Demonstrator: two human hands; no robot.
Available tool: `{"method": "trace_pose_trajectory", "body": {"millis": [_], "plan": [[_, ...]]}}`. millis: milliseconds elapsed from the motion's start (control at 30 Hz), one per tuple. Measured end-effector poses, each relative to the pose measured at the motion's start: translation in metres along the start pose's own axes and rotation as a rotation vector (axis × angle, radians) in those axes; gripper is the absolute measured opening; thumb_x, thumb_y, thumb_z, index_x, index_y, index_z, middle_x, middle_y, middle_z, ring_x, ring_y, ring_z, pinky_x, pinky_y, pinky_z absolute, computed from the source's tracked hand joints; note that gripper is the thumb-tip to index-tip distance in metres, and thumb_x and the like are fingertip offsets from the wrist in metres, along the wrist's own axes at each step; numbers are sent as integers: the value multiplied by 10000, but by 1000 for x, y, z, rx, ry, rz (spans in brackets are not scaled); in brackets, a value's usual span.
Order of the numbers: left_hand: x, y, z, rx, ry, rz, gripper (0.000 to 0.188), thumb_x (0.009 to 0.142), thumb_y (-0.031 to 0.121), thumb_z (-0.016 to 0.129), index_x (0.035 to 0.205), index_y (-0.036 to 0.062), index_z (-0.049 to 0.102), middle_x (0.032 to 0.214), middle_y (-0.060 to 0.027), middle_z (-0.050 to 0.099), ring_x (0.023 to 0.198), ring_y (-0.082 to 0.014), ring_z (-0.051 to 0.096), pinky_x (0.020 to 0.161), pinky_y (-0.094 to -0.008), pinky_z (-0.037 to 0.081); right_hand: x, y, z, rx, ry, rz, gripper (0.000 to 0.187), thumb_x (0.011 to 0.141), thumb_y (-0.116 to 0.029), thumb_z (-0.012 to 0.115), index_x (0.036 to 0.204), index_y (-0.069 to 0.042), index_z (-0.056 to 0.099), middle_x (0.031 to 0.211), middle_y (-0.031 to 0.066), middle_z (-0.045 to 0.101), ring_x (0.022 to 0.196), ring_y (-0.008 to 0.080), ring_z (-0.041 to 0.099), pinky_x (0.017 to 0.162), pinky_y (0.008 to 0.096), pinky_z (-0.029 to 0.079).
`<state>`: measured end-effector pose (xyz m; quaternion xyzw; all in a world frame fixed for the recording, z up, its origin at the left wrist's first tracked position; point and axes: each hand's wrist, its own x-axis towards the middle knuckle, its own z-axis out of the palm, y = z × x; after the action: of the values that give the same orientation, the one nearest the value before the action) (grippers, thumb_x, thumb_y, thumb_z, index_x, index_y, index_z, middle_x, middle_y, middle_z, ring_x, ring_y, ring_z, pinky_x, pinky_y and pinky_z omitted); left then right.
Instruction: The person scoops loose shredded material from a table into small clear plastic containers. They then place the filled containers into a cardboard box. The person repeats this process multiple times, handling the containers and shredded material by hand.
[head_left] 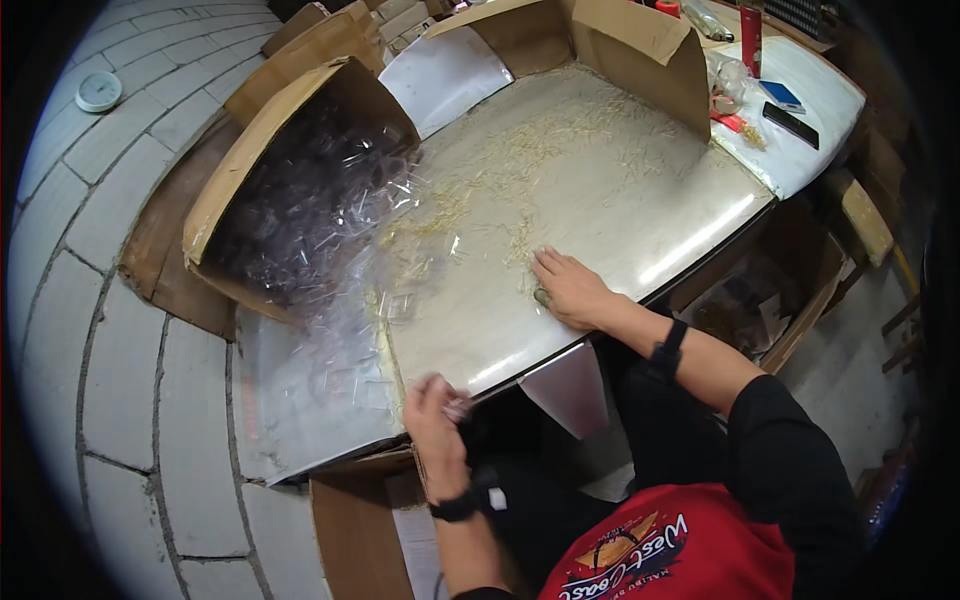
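Note:
My right hand [575, 290] rests on the grey tabletop [620, 235], fingers stretched toward a trail of small thin gold-coloured pieces [522, 240]. Its thumb stands apart from the fingers and has a dark greenish covering. Just off the table's front edge, my left hand [432, 415] is raised with curled fingers, somewhat blurred. A small pinkish patch shows at its fingertips; whether it is a held thing is unclear. Left of the gold pieces, many clear plastic pieces [350, 255] spill from a tipped cardboard box [215, 200] onto the table.
Cardboard flaps [650, 50] wall off the table's far side. A white surface at the right holds a dark phone [790, 126], a blue box [782, 96] and a red bottle [750, 42]. Open cartons stand below the table, one at the left [350, 520], another at the right [810, 330].

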<state>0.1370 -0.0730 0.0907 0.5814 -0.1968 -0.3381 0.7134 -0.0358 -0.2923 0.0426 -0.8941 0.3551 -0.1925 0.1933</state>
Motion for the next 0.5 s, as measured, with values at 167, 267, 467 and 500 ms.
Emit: {"method": "trace_pose_trajectory", "body": {"millis": [167,267,467,500], "plan": [[-95,-57,-50,-191,-46,-320,273,907,183,521,1102,-4,560,892,-95,612,786,-241,639,631,-344,562,-31,39,-34,413,246,124,384,923,-227,493,1233,-6,533,1324,182,495,1241,318,460,1055,344,344],[-115,-103,-88,-266,-150,-507,346,939,191,465,1215,-16,491,1131,-197,596,973,-337,636,716,-393,573,-27,54,-32,289,244,96,448,928,-276,491,1281,0,483,1399,179,408,1298,315,385,1084,346,303],[-99,-163,-59,-58,-355,-640,458,955,247,461,1312,-32,387,1243,-249,519,1034,-405,600,736,-389,566,15,-19,5,15,99,-76,462,911,-279,483,1283,-6,479,1382,206,411,1325,331,331,1086,405,282],[-96,-173,-48,-58,-380,-655,464,962,260,450,1316,-32,383,1243,-244,522,1029,-399,604,734,-387,566,10,-22,16,-22,138,-94,458,900,-255,490,1276,6,480,1371,214,418,1317,335,343,1082,411,286]]}}
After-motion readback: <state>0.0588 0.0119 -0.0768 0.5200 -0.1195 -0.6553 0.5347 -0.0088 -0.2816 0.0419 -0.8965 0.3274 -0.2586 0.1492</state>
